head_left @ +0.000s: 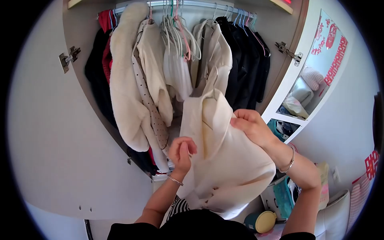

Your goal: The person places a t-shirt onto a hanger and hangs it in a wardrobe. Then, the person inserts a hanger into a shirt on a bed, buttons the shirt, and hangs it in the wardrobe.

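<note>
A cream coat (236, 160) on a metal-hooked hanger (215, 82) is in front of me, its collar at the top and a few dark buttons low on its front. My right hand (254, 126) is closed on the coat's shoulder beside the collar, thumb on the outer side. Against the coat's left edge, my left hand (182, 154) has its fingers curled in. Whether cloth lies inside those fingers is hidden. The hanger's arms are mostly covered by the coat.
An open wardrobe has a metal rail (192, 4) with bare hangers (176, 36), a fluffy cream coat (126, 88) at left and dark garments (244, 60) at right. A white door (52, 132) stands open at left. A mirrored door (306, 80) stands at right, above bags and a round-lidded container (265, 222).
</note>
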Demonstrator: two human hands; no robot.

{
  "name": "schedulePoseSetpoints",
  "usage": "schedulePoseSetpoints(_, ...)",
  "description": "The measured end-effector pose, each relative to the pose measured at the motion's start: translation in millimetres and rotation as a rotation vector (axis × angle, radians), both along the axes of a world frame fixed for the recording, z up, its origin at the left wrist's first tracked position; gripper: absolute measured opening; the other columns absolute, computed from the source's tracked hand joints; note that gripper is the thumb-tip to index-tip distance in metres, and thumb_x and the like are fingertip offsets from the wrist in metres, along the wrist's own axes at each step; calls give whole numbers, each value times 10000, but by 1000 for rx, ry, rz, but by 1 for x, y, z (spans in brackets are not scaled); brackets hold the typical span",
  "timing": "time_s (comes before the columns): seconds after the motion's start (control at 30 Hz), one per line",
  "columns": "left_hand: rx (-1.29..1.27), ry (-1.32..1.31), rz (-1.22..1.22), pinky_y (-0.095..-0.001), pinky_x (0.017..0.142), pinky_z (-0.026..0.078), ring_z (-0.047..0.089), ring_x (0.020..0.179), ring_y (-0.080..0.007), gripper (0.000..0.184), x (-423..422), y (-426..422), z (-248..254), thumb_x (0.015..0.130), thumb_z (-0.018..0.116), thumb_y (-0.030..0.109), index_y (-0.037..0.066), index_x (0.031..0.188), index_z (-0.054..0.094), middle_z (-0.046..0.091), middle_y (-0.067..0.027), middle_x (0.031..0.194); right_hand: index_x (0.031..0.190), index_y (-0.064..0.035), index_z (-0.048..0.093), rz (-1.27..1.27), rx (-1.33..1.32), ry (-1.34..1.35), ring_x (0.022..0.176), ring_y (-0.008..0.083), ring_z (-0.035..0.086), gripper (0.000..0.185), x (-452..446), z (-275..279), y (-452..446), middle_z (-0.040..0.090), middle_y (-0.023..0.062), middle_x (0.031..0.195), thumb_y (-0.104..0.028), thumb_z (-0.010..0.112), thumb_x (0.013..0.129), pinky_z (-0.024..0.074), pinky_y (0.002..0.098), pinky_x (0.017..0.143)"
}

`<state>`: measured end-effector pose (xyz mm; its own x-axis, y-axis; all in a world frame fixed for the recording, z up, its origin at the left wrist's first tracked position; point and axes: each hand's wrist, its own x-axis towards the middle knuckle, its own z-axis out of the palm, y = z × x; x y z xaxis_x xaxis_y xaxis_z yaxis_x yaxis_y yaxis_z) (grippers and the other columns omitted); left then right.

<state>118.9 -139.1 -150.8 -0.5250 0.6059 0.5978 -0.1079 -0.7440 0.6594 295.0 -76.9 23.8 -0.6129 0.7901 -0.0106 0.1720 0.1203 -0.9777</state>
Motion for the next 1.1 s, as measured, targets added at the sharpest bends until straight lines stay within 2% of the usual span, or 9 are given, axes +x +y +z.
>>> schedulePoseSetpoints(0.2,-50,125,45,-244,915,382,523,1034,-145,228,-30,114,23,896,442,13,-22,1097,543,575,-82,1091,839,9,592,6,38,12,688,49,522,173,5,9,8,587,-3,761,-155,539,860,426,206,626)
schedulePoseSetpoints(0.33,-90,309,263,-274,931,374,530,1063,-216,299,-64,213,30,890,457,65,-16,1169,522,573,-123,1125,833,0,598,-54,6,65,669,49,524,153,3,21,37,592,-5,746,-147,556,845,424,205,616)
schedulePoseSetpoints(0.47,-124,379,19,-297,954,358,520,1090,-265,407,-84,299,49,892,451,116,35,1291,428,555,-154,1172,844,5,595,-122,78,67,696,57,534,148,-8,30,61,596,2,768,-136,551,840,428,211,636)
schedulePoseSetpoints(0.53,-381,359,-76,-258,996,301,428,1199,-213,477,-87,315,78,913,419,78,133,1378,324,439,-152,1319,849,10,593,-154,108,89,704,57,534,147,-17,35,74,596,5,778,-131,549,839,429,213,646)
schedulePoseSetpoints(0.57,-307,411,-44,-267,1003,293,405,1218,-219,563,-96,339,78,912,413,69,195,1421,206,397,-165,1349,838,8,595,-173,142,101,693,55,530,145,-23,38,82,594,3,763,-128,546,838,424,208,635)
schedulePoseSetpoints(0.67,-7,345,57,-311,998,311,411,1201,-222,569,-114,357,96,921,410,82,152,1427,160,345,-175,1372,823,7,598,-172,271,56,678,53,528,154,-39,59,110,592,-1,745,-136,543,838,418,203,618)
schedulePoseSetpoints(0.77,-55,300,207,-330,1002,308,358,1239,-245,525,-141,358,108,906,433,50,49,1388,225,311,-154,1389,801,1,607,-205,351,88,636,69,537,172,-66,87,141,597,9,713,-163,561,822,425,218,596)
schedulePoseSetpoints(0.87,33,279,355,-334,997,319,349,1250,-277,598,-152,341,126,865,452,-11,24,1395,178,275,-157,1411,791,2,628,-259,604,-54,650,112,567,214,-82,124,196,615,44,710,-205,577,811,448,252,618)
schedulePoseSetpoints(1.1,151,258,364,-356,1041,256,316,1288,-295,691,-177,350,128,812,490,-16,16,1402,132,324,-215,1378,891,106,620,-446,604,82,737,238,612,331,-146,183,250,635,185,834,-205,605,778,482,322,677)
